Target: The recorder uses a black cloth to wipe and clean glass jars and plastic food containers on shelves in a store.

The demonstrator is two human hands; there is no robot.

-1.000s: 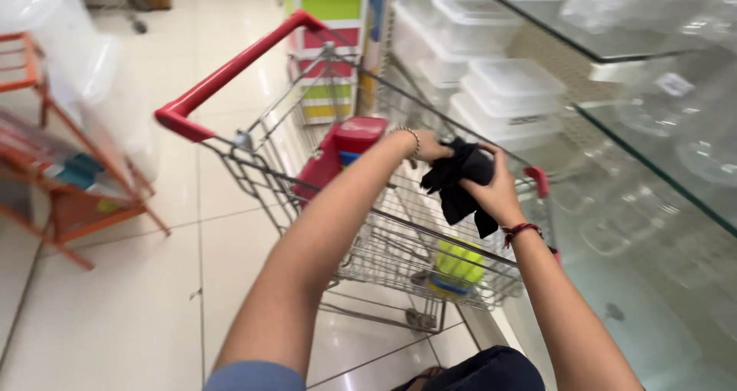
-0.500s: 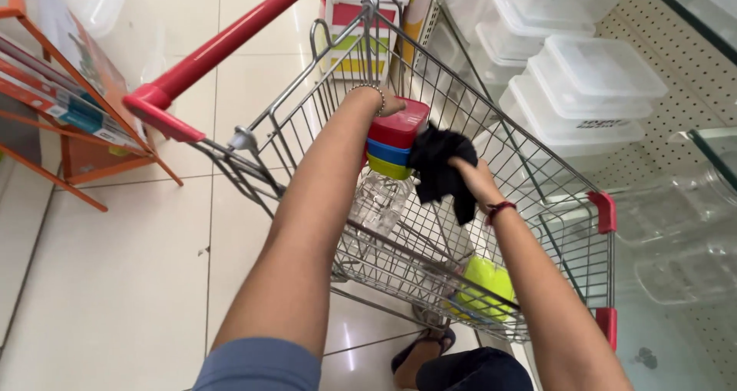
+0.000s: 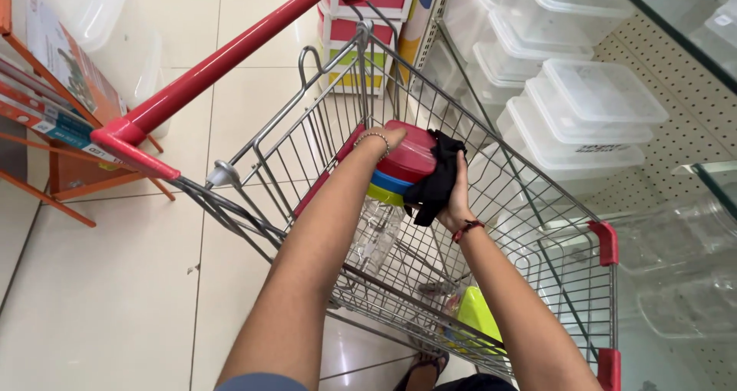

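Inside a wire shopping cart [image 3: 322, 130] with a red handle [image 3: 223, 72], both my hands grip a stack of round lidded containers [image 3: 407, 164], red on top, then blue, then yellow-green. My left hand [image 3: 380, 141] holds the stack's far left side. My right hand [image 3: 457, 195] presses a black cloth [image 3: 436, 177] against the stack's right side. A clear plastic bottle [image 3: 376, 233] lies in the cart below the stack. A yellow-green item [image 3: 477, 318] sits at the cart's near end.
Stacks of clear plastic lidded boxes [image 3: 583, 107] fill the shelves at right, with glass shelving [image 3: 683, 22] above. An orange metal rack [image 3: 54, 91] with printed sheets stands at left. Colourful drawer units [image 3: 368, 30] stand beyond the cart. A sandalled foot [image 3: 422, 368] shows below.
Both hands have lowered the container stack deeper into the cart. The view has tilted down and closer to the cart.
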